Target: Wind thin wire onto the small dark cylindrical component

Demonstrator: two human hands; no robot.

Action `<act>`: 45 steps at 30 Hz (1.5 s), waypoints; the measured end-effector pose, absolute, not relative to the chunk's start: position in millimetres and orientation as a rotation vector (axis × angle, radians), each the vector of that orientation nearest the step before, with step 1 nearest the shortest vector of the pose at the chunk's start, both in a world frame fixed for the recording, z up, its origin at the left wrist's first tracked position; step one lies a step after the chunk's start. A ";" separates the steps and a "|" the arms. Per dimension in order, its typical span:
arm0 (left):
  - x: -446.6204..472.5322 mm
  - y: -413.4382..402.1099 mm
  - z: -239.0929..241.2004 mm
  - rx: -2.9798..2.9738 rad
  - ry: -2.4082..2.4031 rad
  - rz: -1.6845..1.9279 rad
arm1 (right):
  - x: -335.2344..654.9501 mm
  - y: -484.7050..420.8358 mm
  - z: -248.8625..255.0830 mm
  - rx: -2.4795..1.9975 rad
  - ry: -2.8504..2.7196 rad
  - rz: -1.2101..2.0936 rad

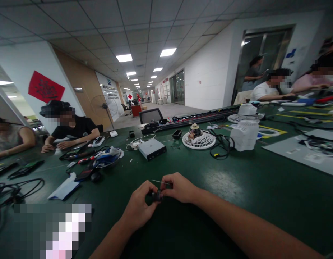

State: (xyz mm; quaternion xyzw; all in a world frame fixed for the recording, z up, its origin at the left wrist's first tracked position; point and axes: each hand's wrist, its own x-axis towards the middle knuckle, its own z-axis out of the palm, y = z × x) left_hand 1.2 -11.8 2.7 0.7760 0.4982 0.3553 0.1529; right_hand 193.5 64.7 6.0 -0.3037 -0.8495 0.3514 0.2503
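Note:
My left hand (140,205) and my right hand (179,187) meet low over the green table (236,187), both with fingers pinched. Between them sits a small dark part (157,195), gripped by the left fingers. A thin metal pin or shaft (158,182) sticks out leftward from my right fingertips. Both forearms come in from the bottom edge.
Ahead lie a grey box (152,148), a white fan grille with a motor (198,138), a white fan body (245,135), black cables (220,147), tools and a blue-white bundle (105,158). Other people sit at the left and far right.

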 end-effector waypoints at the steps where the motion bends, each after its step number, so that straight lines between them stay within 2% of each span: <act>1: 1.7 -11.6 2.1 2.222 1.433 1.008 | 194.6 65.0 6.4 -0.817 -2.347 0.907; 6: 1.6 -10.9 0.9 2.182 1.452 1.051 | 194.0 64.0 6.5 -0.835 -2.345 0.808; 13: 1.2 -13.5 3.2 2.184 1.447 1.084 | 187.3 62.4 0.8 -0.960 -2.196 0.951; 17: 3.2 -9.3 1.7 2.156 1.494 1.071 | 187.8 64.0 1.1 -0.878 -2.205 0.986; 25: -11.1 2.4 -0.5 2.108 1.736 1.099 | 206.0 70.6 16.5 -1.025 -2.405 0.536; 30: -11.3 0.5 -1.5 2.126 1.696 1.079 | 206.6 68.5 16.7 -0.883 -2.594 0.438; 34: -8.3 0.7 -3.3 2.141 1.617 1.076 | 201.8 64.0 16.6 -0.953 -2.604 0.299; 39: -6.8 0.2 -1.6 2.115 1.639 1.064 | 201.6 63.2 17.2 -0.892 -2.627 0.370; 45: -3.5 -2.7 1.1 2.146 1.612 1.008 | 201.4 62.9 18.8 -1.015 -2.570 0.351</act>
